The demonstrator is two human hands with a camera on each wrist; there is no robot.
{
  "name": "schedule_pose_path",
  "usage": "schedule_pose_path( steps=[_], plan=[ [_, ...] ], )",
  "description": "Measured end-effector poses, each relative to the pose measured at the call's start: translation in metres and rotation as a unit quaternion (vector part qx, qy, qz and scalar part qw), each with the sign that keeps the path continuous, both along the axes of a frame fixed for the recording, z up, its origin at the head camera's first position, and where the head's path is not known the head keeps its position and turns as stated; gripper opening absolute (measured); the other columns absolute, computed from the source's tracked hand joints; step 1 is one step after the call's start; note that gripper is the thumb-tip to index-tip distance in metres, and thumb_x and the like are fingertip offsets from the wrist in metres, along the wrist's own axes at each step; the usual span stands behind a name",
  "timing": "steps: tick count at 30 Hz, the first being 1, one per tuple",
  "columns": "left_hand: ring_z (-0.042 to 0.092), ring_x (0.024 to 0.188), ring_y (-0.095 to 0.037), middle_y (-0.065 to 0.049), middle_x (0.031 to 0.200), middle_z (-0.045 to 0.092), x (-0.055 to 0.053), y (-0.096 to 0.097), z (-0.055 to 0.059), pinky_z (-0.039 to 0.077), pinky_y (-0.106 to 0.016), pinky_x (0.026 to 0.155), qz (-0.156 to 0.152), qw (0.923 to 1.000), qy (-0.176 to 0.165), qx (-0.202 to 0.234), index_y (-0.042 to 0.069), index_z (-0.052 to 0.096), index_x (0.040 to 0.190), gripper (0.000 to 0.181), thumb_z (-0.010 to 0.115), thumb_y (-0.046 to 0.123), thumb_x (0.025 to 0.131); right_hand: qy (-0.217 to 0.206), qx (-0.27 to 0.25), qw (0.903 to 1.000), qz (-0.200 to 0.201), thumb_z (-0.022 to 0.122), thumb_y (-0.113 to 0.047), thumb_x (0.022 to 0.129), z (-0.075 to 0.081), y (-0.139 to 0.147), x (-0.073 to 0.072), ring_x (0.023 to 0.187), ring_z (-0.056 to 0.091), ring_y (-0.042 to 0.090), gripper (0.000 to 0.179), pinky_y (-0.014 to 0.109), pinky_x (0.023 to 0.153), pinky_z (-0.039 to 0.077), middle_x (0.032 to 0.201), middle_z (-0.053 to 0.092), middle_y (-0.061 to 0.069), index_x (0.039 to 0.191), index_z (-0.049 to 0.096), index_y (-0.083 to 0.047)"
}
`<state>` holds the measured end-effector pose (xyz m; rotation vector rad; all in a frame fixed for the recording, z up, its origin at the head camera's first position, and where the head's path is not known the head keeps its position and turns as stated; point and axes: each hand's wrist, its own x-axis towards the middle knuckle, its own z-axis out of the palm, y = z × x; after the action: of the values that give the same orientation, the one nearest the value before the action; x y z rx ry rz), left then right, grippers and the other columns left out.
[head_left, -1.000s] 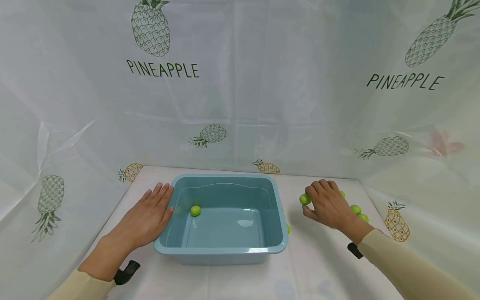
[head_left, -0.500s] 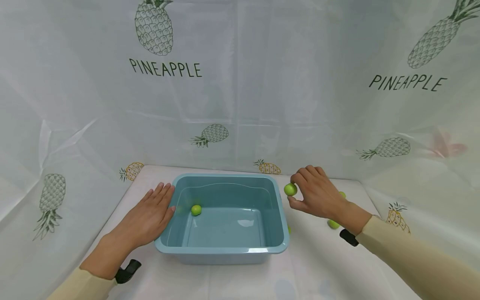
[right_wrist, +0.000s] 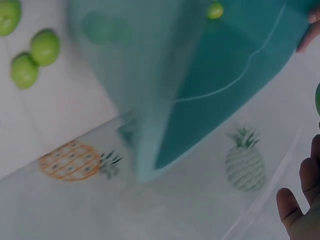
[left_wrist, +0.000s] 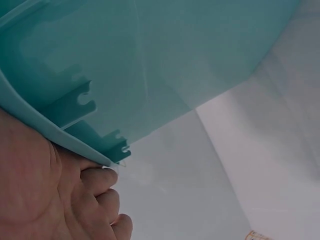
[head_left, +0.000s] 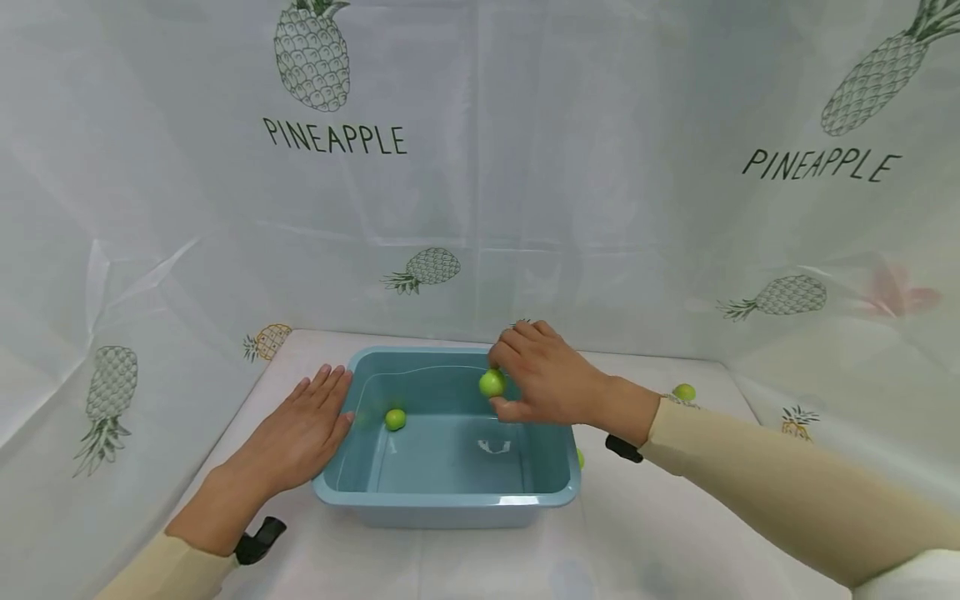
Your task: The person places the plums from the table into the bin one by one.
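Note:
My right hand (head_left: 553, 377) pinches a round green fruit (head_left: 492, 383) between thumb and fingers, above the right part of a blue plastic basin (head_left: 446, 501). A second green fruit (head_left: 395, 419) lies inside the basin toward its left side. My left hand (head_left: 294, 437) lies flat with straight fingers against the basin's left rim. In the left wrist view, that hand's fingers (left_wrist: 97, 197) show just below the rim. At the right edge of the right wrist view, the held fruit (right_wrist: 318, 98) shows only in part, over the right hand's fingers (right_wrist: 309, 172).
Right of the basin, one green fruit (head_left: 684, 392) lies on the white-covered table (head_left: 637, 517), and another (head_left: 581, 458) peeks past the basin's right side. Several loose green fruits (right_wrist: 45, 47) appear in the right wrist view. A pineapple-print sheet (head_left: 600, 208) hangs behind.
My right hand has lifted the pinched fruit off the table's right side and carried it left over the basin. My left hand stays on the rim.

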<state>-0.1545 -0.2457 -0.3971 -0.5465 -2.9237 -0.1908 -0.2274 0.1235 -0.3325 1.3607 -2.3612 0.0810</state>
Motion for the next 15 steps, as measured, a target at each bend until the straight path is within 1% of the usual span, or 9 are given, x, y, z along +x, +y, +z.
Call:
schedule_pose_path(
  steps=[4,7,11,15],
  plan=[
    [0.034,0.153,-0.05,-0.029,0.162,0.041,-0.001,0.0,-0.001,0.03,-0.066,0.124,0.0,1.0,0.0,0.004,-0.013,0.04,0.155,0.063,0.054,0.026,0.108,-0.01,0.015,0.9996,0.022,0.066,-0.042,0.091,0.0,-0.029,-0.002,0.085,0.044,0.016,0.027,0.035,0.079,0.038,0.089,0.052,-0.004,0.098,0.058,-0.016],
    [0.034,0.154,-0.05,-0.029,0.162,0.041,-0.001,0.0,-0.001,0.03,-0.066,0.124,-0.001,1.0,-0.001,0.006,-0.013,0.039,0.156,0.063,0.054,0.026,0.108,-0.025,0.028,0.9989,0.029,0.065,-0.043,0.093,-0.003,-0.047,-0.006,0.086,0.043,0.015,0.028,0.034,0.079,0.037,0.089,0.05,-0.004,0.098,0.058,-0.016],
    [0.034,0.154,-0.05,-0.029,0.163,0.041,-0.001,-0.001,-0.001,0.03,-0.066,0.124,-0.003,1.0,-0.002,0.008,-0.012,0.039,0.156,0.063,0.054,0.026,0.108,-0.043,0.043,0.9975,0.036,0.065,-0.043,0.094,-0.01,-0.067,-0.012,0.087,0.043,0.015,0.029,0.034,0.08,0.036,0.091,0.051,-0.004,0.1,0.058,-0.017],
    [0.033,0.154,-0.05,-0.028,0.163,0.041,-0.001,-0.001,-0.001,0.03,-0.066,0.124,-0.004,1.0,-0.004,0.008,-0.012,0.039,0.157,0.063,0.053,0.026,0.109,-0.044,0.074,0.9955,0.04,0.064,-0.045,0.096,-0.021,-0.081,-0.018,0.089,0.043,0.015,0.029,0.034,0.081,0.034,0.095,0.053,-0.004,0.103,0.059,-0.017]
  ],
)
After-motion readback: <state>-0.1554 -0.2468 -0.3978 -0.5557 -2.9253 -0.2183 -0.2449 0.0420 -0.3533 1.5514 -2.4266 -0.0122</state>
